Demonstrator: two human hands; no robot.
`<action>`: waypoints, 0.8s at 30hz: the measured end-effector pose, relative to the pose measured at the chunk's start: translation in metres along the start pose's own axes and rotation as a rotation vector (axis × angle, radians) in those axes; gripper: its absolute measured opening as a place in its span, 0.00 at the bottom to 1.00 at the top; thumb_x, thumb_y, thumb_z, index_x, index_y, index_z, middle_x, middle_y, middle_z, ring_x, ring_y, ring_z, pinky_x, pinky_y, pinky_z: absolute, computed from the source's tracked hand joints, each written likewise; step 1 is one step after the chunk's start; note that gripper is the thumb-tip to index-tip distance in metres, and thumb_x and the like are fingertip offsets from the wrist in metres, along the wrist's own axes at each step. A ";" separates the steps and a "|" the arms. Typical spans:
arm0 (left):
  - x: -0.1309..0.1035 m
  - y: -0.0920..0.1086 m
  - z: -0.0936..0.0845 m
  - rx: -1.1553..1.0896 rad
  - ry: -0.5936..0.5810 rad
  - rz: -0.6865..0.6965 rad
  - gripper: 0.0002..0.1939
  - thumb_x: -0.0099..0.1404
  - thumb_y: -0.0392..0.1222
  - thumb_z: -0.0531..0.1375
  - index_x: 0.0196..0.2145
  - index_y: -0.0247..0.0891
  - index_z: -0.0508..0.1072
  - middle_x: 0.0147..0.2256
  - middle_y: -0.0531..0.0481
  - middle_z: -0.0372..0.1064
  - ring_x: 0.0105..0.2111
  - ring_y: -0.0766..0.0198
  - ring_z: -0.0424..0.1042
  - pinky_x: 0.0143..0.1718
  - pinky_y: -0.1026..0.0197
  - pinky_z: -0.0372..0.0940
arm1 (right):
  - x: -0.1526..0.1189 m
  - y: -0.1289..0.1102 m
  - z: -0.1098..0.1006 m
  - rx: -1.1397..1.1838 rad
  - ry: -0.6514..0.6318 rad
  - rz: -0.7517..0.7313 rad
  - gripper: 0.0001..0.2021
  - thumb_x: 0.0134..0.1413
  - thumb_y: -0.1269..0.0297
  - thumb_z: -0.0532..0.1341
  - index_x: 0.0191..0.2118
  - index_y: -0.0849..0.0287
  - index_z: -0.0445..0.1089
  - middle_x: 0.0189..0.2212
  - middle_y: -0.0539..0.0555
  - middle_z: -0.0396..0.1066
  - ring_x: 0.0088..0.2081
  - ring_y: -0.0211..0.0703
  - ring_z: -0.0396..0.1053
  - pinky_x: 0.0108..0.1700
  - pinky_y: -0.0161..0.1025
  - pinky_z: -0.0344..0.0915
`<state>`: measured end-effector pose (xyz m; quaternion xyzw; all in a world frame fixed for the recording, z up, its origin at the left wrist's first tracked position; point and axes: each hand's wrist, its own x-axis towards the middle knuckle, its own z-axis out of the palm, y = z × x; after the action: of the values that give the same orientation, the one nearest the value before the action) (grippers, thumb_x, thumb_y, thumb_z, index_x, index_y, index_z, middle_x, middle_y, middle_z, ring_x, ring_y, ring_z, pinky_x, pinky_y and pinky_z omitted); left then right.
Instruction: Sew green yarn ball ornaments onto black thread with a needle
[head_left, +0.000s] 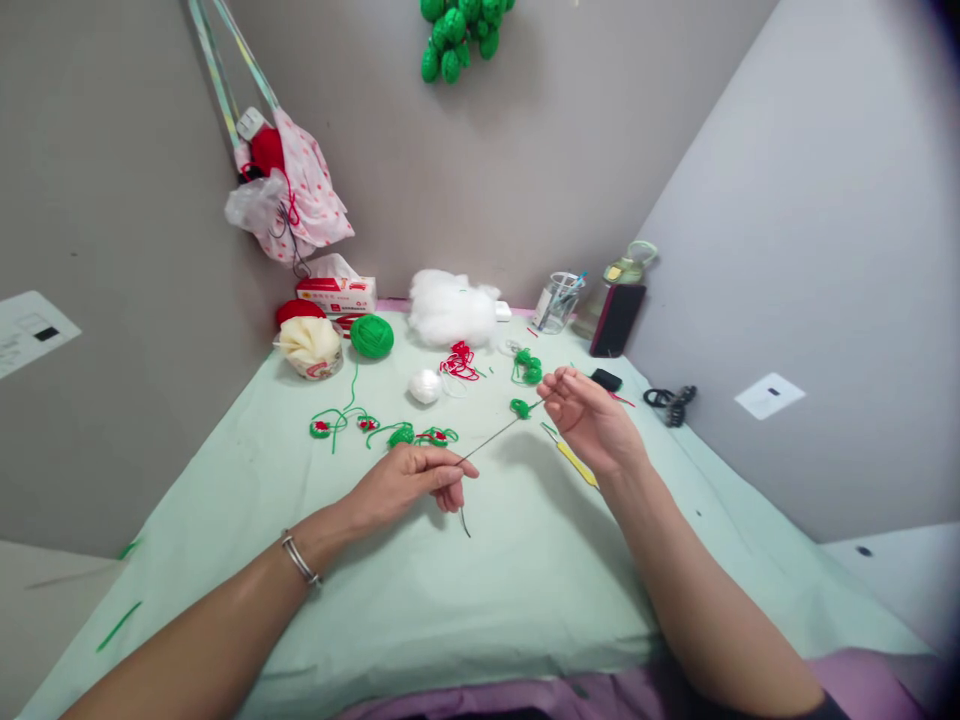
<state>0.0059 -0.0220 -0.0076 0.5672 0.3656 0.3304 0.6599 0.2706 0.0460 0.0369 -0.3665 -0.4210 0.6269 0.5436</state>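
A thin dark cord is stretched taut on a slant between 2 bare hands above a table draped in a pale green cover. By the left hand, banded at the wrist by a silver bracelet, the lower stretch is gripped between thumb and forefinger, and a loose end is left dangling below. By the right hand, raised higher, the upper end is pinched at the fingertips. A small green yarn piece is seen at the cord's upper part, just beside those fingertips; whether it is threaded there cannot be told. Near the right wrist, a yellow-handled hook is laid on the cover. Beyond the left hand, 3 green-and-red pieces are spread in a row, with a green bundle set among them. Farther back, a green yarn ball, a white yarn ball, a red yarn tangle and a heap of white stuffing are arrayed. Against the right wall, a phone is propped upright near a glass filled with pens.
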 end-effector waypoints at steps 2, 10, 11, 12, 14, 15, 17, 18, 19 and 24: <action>0.000 0.001 -0.002 -0.021 0.015 0.004 0.15 0.67 0.50 0.62 0.41 0.36 0.80 0.29 0.47 0.77 0.29 0.62 0.73 0.35 0.60 0.67 | 0.002 -0.003 -0.004 0.053 0.047 -0.018 0.11 0.48 0.63 0.70 0.34 0.56 0.68 0.30 0.48 0.69 0.31 0.34 0.71 0.26 0.27 0.69; 0.001 0.011 -0.010 0.196 0.136 0.037 0.14 0.62 0.51 0.65 0.32 0.37 0.80 0.31 0.49 0.72 0.25 0.67 0.65 0.28 0.64 0.61 | 0.012 -0.015 -0.030 0.219 0.119 -0.130 0.10 0.51 0.70 0.69 0.36 0.58 0.67 0.26 0.44 0.62 0.21 0.26 0.57 0.18 0.20 0.58; 0.000 0.011 -0.011 0.245 0.168 0.047 0.13 0.61 0.51 0.65 0.31 0.38 0.81 0.31 0.49 0.71 0.25 0.68 0.63 0.25 0.65 0.58 | 0.014 -0.015 -0.034 0.207 0.145 -0.145 0.09 0.52 0.70 0.68 0.35 0.58 0.67 0.25 0.44 0.62 0.21 0.26 0.57 0.18 0.20 0.58; 0.000 0.012 -0.013 0.280 0.191 0.052 0.14 0.60 0.52 0.66 0.31 0.38 0.82 0.31 0.49 0.70 0.25 0.68 0.61 0.24 0.65 0.56 | 0.016 -0.014 -0.039 0.190 0.175 -0.160 0.09 0.53 0.69 0.68 0.35 0.58 0.67 0.25 0.44 0.62 0.21 0.26 0.57 0.18 0.21 0.58; 0.001 0.012 -0.017 0.295 0.214 0.039 0.14 0.60 0.53 0.66 0.31 0.38 0.82 0.30 0.49 0.68 0.25 0.67 0.60 0.22 0.65 0.54 | 0.020 -0.013 -0.046 0.164 0.241 -0.188 0.09 0.53 0.69 0.68 0.34 0.58 0.66 0.25 0.44 0.62 0.20 0.26 0.57 0.18 0.21 0.58; 0.001 0.011 -0.019 0.288 0.214 0.024 0.14 0.59 0.53 0.66 0.31 0.38 0.82 0.29 0.49 0.67 0.25 0.67 0.60 0.22 0.65 0.53 | 0.021 -0.011 -0.049 0.153 0.271 -0.202 0.09 0.52 0.68 0.69 0.34 0.59 0.66 0.25 0.44 0.62 0.20 0.26 0.58 0.19 0.21 0.58; 0.002 0.009 -0.022 0.258 0.198 -0.004 0.14 0.58 0.53 0.68 0.30 0.38 0.81 0.25 0.51 0.65 0.23 0.67 0.59 0.22 0.65 0.52 | 0.024 -0.009 -0.051 0.121 0.316 -0.231 0.10 0.51 0.67 0.69 0.34 0.59 0.66 0.25 0.44 0.63 0.21 0.26 0.58 0.19 0.22 0.58; 0.002 0.008 -0.022 0.238 0.187 -0.015 0.14 0.57 0.53 0.68 0.30 0.38 0.80 0.23 0.52 0.64 0.23 0.68 0.58 0.22 0.65 0.52 | 0.024 -0.008 -0.049 0.100 0.326 -0.244 0.11 0.50 0.67 0.70 0.33 0.59 0.66 0.25 0.45 0.63 0.21 0.26 0.59 0.19 0.22 0.59; 0.003 0.007 -0.022 0.216 0.178 -0.021 0.14 0.56 0.53 0.68 0.29 0.38 0.80 0.22 0.53 0.64 0.22 0.68 0.57 0.22 0.65 0.52 | 0.024 -0.007 -0.046 0.076 0.328 -0.253 0.12 0.49 0.66 0.71 0.33 0.59 0.66 0.25 0.45 0.64 0.22 0.26 0.60 0.20 0.23 0.59; 0.003 0.008 -0.016 0.127 0.156 -0.026 0.14 0.56 0.52 0.68 0.28 0.38 0.81 0.24 0.51 0.68 0.21 0.69 0.55 0.22 0.64 0.50 | 0.006 0.009 -0.002 -0.062 0.142 -0.131 0.15 0.44 0.61 0.73 0.33 0.58 0.67 0.29 0.48 0.73 0.22 0.28 0.63 0.20 0.26 0.59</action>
<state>-0.0068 -0.0106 -0.0018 0.5757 0.4432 0.3412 0.5965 0.2686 0.0517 0.0276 -0.3984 -0.4238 0.5489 0.6003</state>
